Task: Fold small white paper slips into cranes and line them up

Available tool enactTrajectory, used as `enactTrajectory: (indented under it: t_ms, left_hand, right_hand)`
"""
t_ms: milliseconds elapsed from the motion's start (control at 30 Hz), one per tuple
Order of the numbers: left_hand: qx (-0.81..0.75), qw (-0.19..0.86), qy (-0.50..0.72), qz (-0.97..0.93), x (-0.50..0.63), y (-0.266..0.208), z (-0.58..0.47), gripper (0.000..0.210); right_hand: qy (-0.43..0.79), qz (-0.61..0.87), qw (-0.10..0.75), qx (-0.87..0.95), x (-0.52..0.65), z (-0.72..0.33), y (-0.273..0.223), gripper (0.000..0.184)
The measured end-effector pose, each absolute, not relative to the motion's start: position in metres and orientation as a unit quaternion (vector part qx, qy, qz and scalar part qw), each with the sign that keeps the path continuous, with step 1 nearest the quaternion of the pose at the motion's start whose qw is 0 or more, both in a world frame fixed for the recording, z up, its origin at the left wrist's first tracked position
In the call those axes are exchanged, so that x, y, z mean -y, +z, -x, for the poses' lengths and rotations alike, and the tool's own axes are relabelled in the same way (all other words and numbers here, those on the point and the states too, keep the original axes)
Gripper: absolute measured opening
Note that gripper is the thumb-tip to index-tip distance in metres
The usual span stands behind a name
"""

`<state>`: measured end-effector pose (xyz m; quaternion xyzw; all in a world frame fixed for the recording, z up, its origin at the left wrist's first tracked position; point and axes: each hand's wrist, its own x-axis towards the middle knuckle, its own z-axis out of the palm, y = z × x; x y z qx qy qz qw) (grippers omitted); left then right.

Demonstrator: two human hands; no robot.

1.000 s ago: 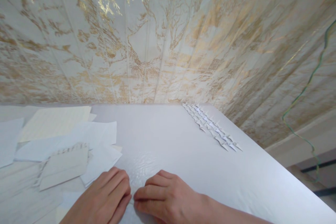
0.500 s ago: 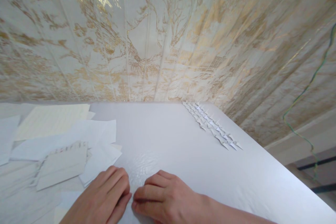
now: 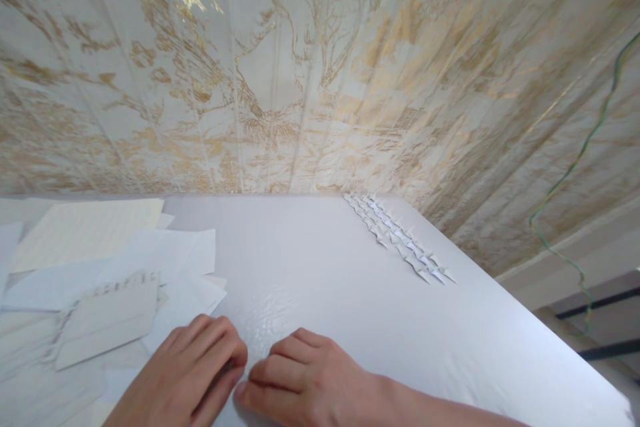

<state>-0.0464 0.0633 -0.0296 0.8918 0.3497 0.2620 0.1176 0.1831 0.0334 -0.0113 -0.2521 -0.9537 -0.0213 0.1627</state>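
My left hand [image 3: 193, 367] is low on the white table [image 3: 280, 247], fingers curled and closed. Just right of it, my right hand [image 3: 305, 373] lies with its fingers bent together and the thumb pointing toward the left hand. The fingertips of both hands almost meet. Whatever they may hold is hidden beneath the fingers. Loose white sheets of paper [image 3: 190, 247] spread beside my left hand, with a small greyish piece of paper [image 3: 113, 320] on top of them.
Rows of small folded paper pieces [image 3: 400, 233] stand at the back right, near the table's right edge. A cream sheet [image 3: 90, 230] lies at the back left. Gold-patterned wall covering [image 3: 270, 80] rises behind the table. A green cord [image 3: 575, 167] hangs at the right.
The fingers of both hands have shifted slightly, and my right thumb now reaches further left, under the left hand's fingertips. The whole view has moved a little, so the papers appear further left.
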Motion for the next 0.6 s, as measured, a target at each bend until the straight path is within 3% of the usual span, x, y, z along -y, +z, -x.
enactTrajectory:
  t_ms: [333,600]
  left_hand:
    - [-0.366,0.138,0.247,-0.887,-0.06,-0.028,0.045,0.027]
    - [-0.315,0.0,0.328,-0.891,-0.061,-0.039,0.052,0.026]
  right_hand:
    - [-0.001,0.245,0.129,0.961,-0.033,-0.182,0.0,0.009]
    - [0.049,0.243,0.151,0.957,-0.035,-0.191,-0.002,0.009]
